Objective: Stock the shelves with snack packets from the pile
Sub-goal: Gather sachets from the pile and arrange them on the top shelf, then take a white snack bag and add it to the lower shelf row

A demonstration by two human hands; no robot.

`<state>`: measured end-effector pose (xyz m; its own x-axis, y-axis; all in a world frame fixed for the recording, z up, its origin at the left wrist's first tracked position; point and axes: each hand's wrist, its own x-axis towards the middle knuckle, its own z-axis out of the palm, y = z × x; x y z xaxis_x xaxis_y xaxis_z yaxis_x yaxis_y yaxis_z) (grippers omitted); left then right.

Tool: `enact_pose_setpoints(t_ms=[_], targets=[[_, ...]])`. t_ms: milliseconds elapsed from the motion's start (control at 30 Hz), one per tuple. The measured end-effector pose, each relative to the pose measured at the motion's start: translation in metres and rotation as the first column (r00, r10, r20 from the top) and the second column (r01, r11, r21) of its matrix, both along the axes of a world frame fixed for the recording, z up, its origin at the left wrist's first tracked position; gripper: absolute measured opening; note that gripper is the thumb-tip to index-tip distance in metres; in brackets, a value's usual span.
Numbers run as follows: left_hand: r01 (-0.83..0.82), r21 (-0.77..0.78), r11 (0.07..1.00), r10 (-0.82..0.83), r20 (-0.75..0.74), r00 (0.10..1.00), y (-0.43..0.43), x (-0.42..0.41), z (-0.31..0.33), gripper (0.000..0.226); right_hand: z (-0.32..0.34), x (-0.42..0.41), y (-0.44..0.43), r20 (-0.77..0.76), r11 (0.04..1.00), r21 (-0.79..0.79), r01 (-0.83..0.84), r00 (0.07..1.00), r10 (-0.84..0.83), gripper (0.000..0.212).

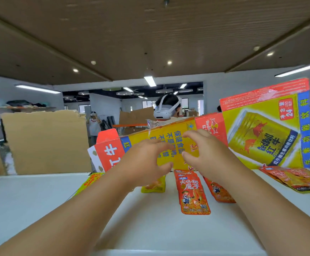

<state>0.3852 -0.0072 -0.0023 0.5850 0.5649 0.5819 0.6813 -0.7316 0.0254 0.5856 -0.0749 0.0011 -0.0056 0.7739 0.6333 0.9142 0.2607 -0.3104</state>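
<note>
Plainly, neither hand grips anything: the left hand (146, 159) and right hand (203, 152) hover side by side before the yellow carton (169, 132), fingers spread and half curled. The red snack packet (193, 193) lies flat on the white shelf (39, 200) at 6 o'clock from the gap between them. Its long axis runs 12 to 6, and it looks about equally near each hand. The left hand partly hides a yellow packet (155, 186), and the right wrist partly hides another red packet (219, 193). Whether the fingertips touch the carton I cannot tell.

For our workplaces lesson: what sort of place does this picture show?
Probably a mock shop or stockroom inside an open office: snack packets lie on a white shelf, a Red Bull carton stands behind them, and another person wears a white headset.
</note>
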Motion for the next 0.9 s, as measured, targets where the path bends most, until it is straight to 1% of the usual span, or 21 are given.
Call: enact_pose_setpoints(t_ms=[100, 200, 333, 433, 500, 600, 667, 800, 900], targets=[[-0.037, -0.004, 0.999, 0.037, 0.016, 0.999, 0.001, -0.041, 0.011, 0.046, 0.013, -0.018, 0.001, 0.08, 1.0, 0.011, -0.02, 0.997, 0.019, 0.052], [-0.088, -0.042, 0.995, 0.092, 0.085, 0.992, 0.003, -0.087, 0.022, 0.044, 0.029, -0.048, 0.004, 0.091, 0.998, 0.032, -0.056, 0.994, 0.053, 0.048], [-0.109, -0.128, 0.986, 0.131, 0.185, 0.974, 0.01, -0.151, 0.031, 0.036, 0.047, -0.106, 0.014, 0.117, 0.991, 0.067, -0.116, 0.987, 0.107, 0.042], [-0.159, -0.139, 0.977, 0.184, 0.186, 0.965, 0.02, -0.2, 0.033, 0.037, 0.057, -0.156, 0.026, 0.108, 0.981, 0.076, -0.177, 0.98, 0.168, 0.035], [-0.176, -0.153, 0.972, 0.205, 0.193, 0.96, 0.025, -0.236, 0.035, 0.038, 0.061, -0.193, 0.038, 0.125, 0.98, 0.068, -0.188, 0.976, 0.178, 0.033], [-0.18, -0.162, 0.97, 0.211, 0.198, 0.957, 0.037, -0.292, 0.033, 0.038, 0.067, -0.247, 0.055, 0.16, 0.984, 0.024, -0.177, 0.972, 0.171, 0.03], [-0.184, -0.199, 0.963, 0.225, 0.213, 0.951, 0.047, -0.334, 0.03, 0.038, 0.07, -0.287, 0.071, 0.17, 0.982, -0.012, -0.187, 0.967, 0.187, 0.03], [-0.27, -0.24, 0.932, 0.316, 0.178, 0.932, 0.061, -0.424, 0.023, 0.037, 0.072, -0.371, 0.109, 0.22, 0.985, -0.092, -0.145, 0.962, 0.163, 0.038], [-0.329, -0.322, 0.888, 0.392, 0.154, 0.907, 0.072, -0.49, 0.018, 0.032, 0.065, -0.431, 0.134, 0.208, 0.97, -0.161, -0.18, 0.955, 0.212, 0.04]])
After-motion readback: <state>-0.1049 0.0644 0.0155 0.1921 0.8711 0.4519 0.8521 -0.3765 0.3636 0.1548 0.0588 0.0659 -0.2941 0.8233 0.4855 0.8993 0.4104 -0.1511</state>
